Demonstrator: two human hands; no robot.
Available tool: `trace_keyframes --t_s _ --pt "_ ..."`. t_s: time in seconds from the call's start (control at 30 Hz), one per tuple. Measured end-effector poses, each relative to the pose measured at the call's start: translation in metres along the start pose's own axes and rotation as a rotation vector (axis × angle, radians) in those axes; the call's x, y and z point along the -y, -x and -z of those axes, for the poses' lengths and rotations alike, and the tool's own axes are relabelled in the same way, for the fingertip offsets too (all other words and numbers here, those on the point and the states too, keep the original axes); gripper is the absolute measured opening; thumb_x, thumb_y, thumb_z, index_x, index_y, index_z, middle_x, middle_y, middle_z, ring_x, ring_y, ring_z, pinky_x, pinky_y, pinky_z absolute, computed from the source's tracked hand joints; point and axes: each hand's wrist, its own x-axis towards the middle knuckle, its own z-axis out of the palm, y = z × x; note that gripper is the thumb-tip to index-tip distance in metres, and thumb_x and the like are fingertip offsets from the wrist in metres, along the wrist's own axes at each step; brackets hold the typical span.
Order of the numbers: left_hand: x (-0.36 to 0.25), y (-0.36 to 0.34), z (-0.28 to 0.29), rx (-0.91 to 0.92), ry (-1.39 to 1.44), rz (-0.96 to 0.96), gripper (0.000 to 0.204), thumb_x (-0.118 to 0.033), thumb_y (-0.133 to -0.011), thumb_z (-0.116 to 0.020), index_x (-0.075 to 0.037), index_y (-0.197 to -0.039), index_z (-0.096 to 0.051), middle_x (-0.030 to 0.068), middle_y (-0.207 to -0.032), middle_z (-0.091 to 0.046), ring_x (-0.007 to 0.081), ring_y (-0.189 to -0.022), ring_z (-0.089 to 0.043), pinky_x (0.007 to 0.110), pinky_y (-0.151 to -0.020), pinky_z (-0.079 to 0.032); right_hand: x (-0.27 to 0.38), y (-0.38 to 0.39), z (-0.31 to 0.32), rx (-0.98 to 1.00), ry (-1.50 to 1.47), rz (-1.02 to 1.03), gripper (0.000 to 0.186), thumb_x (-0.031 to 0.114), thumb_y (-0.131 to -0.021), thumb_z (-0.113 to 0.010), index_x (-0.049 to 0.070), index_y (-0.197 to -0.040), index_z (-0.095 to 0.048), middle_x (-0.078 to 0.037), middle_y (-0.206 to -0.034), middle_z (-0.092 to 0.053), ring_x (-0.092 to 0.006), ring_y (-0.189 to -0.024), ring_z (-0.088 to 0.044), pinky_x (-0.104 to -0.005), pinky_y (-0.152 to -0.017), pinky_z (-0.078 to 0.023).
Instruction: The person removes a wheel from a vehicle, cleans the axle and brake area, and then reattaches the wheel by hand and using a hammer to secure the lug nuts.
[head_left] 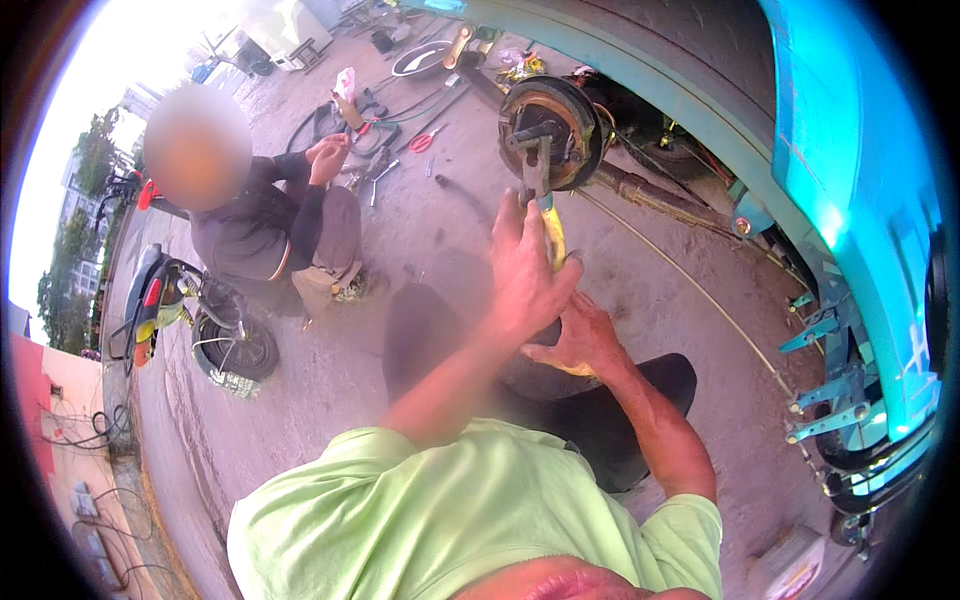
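A pair of pliers with yellow handles reaches up from my hands, its metal jaws at the axle stub of the wheel brake. My left hand is closed round the upper part of the handles. Lower down, my right hand grips the handle end, where a bit of yellow shows beneath the palm. The brake assembly, round with curved shoes and bare of a wheel, sits on the axle under the blue vehicle body. Whether the jaws are clamped on a part there is hard to make out.
At the left a person crouches, hands together. Red-handled scissors, a cross-shaped wrench and hoses lie on the concrete beyond. A small wheeled vehicle stands behind that person. Blue metal brackets jut out at the right.
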Motion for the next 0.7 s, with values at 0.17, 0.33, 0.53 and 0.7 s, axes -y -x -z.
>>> trace_keyframes --t_s 0.17,0.33,0.53,0.7 --pt "-0.002 -0.002 -0.004 -0.035 -0.008 0.015 0.083 -0.024 -0.075 -0.071 0.013 -0.141 -0.037 0.0366 -0.152 -0.022 0.0501 -0.140 -0.027 0.052 -0.114 -0.029 0.017 0.004 0.002 -0.010 -0.081 0.043 0.085 0.048 -0.068 -0.082 0.005 -0.134 -0.049 -0.021 -0.129 -0.057 -0.0395 -0.121 -0.054 -0.0478 -0.100 -0.045" --pt "-0.019 -0.009 -0.006 -0.080 0.057 0.016 0.079 -0.027 -0.072 -0.074 0.012 -0.134 -0.045 0.0352 -0.151 -0.024 0.0499 -0.138 -0.030 0.049 -0.113 -0.032 0.027 0.016 -0.002 0.026 -0.064 0.053 0.087 0.047 -0.069 -0.082 0.006 -0.138 -0.047 -0.020 -0.133 -0.055 -0.0380 -0.123 -0.053 -0.0471 -0.102 -0.045" --pt "-0.022 -0.020 0.004 -0.110 0.267 0.055 0.048 -0.027 -0.072 -0.078 0.003 -0.105 -0.062 0.0268 -0.140 -0.036 0.0412 -0.134 -0.035 0.045 -0.111 -0.034 0.035 0.037 -0.017 0.014 -0.009 0.124 0.086 0.048 -0.065 -0.084 0.001 -0.128 -0.051 -0.021 -0.126 -0.059 -0.0376 -0.117 -0.057 -0.0486 -0.096 -0.049" --pt "-0.043 -0.028 0.028 0.057 0.523 0.303 0.042 -0.025 -0.075 -0.076 0.003 -0.103 -0.062 0.0132 -0.106 -0.057 0.0225 -0.102 -0.056 0.034 -0.089 -0.046 0.033 0.048 -0.021 0.003 -0.023 0.158 0.085 0.045 -0.064 -0.085 0.002 -0.129 -0.052 -0.018 -0.125 -0.060 -0.0358 -0.115 -0.059 -0.0478 -0.095 -0.050"
